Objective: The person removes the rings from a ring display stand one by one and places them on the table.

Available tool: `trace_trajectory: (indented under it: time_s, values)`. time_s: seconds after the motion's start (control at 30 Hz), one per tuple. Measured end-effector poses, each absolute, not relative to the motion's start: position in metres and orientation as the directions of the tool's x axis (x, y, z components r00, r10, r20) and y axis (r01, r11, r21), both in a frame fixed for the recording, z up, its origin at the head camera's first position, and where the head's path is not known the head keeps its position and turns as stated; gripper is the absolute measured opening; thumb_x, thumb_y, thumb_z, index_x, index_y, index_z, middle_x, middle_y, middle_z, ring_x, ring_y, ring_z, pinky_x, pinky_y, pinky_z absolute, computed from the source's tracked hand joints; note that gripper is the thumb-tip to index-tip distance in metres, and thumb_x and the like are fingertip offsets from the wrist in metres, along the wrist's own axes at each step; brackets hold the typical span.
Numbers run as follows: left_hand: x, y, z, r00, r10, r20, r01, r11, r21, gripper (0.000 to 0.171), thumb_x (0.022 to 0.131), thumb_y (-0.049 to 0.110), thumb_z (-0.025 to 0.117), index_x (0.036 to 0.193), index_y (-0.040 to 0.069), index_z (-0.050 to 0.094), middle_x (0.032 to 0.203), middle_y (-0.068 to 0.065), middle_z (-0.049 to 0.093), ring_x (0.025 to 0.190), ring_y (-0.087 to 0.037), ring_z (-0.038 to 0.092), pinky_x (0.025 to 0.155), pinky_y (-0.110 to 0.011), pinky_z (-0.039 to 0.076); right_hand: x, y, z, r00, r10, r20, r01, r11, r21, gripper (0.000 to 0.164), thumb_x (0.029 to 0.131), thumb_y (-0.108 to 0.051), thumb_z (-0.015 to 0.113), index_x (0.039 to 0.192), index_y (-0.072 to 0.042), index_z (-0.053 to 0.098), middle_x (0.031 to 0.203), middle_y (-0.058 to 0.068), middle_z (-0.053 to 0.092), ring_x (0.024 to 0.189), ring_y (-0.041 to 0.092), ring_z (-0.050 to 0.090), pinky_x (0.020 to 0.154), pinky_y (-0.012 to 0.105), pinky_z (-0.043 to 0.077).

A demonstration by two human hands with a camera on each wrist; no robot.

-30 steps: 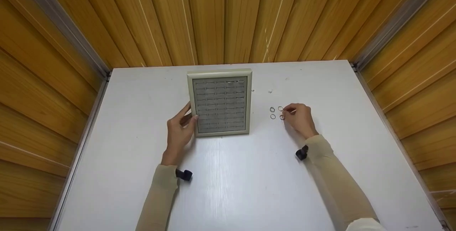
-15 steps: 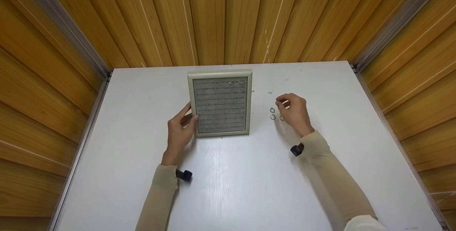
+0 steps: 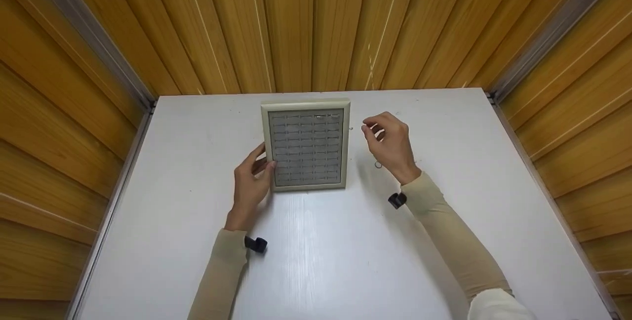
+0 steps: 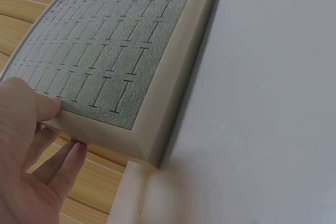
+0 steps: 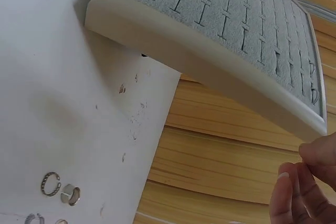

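A ring display board (image 3: 347, 152) with a pale frame and grey slotted padding stands tilted on the table. My left hand (image 3: 252, 184) grips its left side, thumb (image 4: 47, 107) on the front and fingers behind. Two rings (image 5: 315, 96) sit in slots of the top row, at the right end. My right hand (image 3: 392, 144) is raised beside the board's upper right, thumb and fingertips pinched together on a small ring that the fingers almost wholly hide. Below it on the table lie several loose rings, among them a twisted open ring (image 5: 51, 183) and a wide band (image 5: 70, 194).
The white table (image 3: 306, 260) reaches back to a wood-grain panel wall (image 3: 296, 28), with similar panels at both sides. Small marks (image 5: 122, 88) dot the tabletop near the board. Each wrist carries a small black camera (image 3: 256, 245).
My right hand has lifted from the loose rings and moved up and left toward the board's upper right corner, fingertips still pinched. The left hand and the board have stayed nearly still.
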State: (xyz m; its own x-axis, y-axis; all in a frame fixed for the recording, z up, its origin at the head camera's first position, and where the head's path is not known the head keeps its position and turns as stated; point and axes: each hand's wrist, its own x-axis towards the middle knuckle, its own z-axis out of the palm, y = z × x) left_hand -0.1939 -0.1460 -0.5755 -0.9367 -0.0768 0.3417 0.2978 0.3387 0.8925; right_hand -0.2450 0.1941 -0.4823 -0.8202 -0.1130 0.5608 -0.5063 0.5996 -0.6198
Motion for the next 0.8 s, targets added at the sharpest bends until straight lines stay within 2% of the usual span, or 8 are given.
trace_trajectory:
  time_s: [0.17, 0.37, 0.57, 0.8]
  values:
    - [-0.193, -0.145, -0.577, -0.935, -0.086, 0.343, 0.3, 0.323, 0.898, 0.061, 0.101, 0.003, 0.073, 0.158, 0.016, 0.053, 0.152, -0.01, 0.062, 0.125, -0.027, 0.071, 0.105, -0.022, 0.06, -0.247, 0.18, -0.474, -0.794, -0.147, 0.59, -0.545, 0.6, -0.585, 0.009, 0.097, -0.003, 0.075, 0.104, 0.0, 0.079, 0.097, 0.011, 0.074, 0.081, 0.019, 0.072, 0.062, 0.033, 0.065]
    - [-0.193, -0.146, -0.578, -0.931, -0.083, 0.355, 0.309, 0.336, 0.89, 0.06, 0.102, 0.004, 0.072, 0.158, 0.016, 0.054, 0.152, -0.009, 0.063, 0.123, -0.027, 0.072, 0.105, -0.022, 0.061, -0.248, 0.166, -0.467, -0.758, -0.179, 0.628, -0.589, 0.602, -0.539, 0.009, 0.097, -0.002, 0.075, 0.105, 0.001, 0.078, 0.099, 0.013, 0.072, 0.082, 0.023, 0.072, 0.062, 0.043, 0.065]
    - [-0.193, -0.147, -0.578, -0.927, -0.068, 0.368, 0.324, 0.342, 0.882, 0.059, 0.102, 0.004, 0.072, 0.157, 0.016, 0.055, 0.149, -0.009, 0.065, 0.121, -0.028, 0.073, 0.106, -0.024, 0.061, -0.249, 0.153, -0.463, -0.717, -0.218, 0.662, -0.629, 0.612, -0.48, 0.009, 0.097, -0.002, 0.076, 0.105, 0.0, 0.077, 0.101, 0.013, 0.07, 0.084, 0.028, 0.072, 0.063, 0.036, 0.062]
    - [-0.194, -0.147, -0.577, -0.929, -0.063, 0.365, 0.324, 0.341, 0.883, 0.059, 0.102, 0.003, 0.071, 0.157, 0.015, 0.054, 0.15, -0.01, 0.064, 0.122, -0.029, 0.074, 0.105, -0.025, 0.061, -0.252, 0.141, -0.462, -0.691, -0.253, 0.677, -0.637, 0.656, -0.404, 0.01, 0.099, -0.005, 0.075, 0.107, -0.002, 0.077, 0.104, 0.01, 0.069, 0.082, 0.019, 0.068, 0.066, 0.033, 0.06]
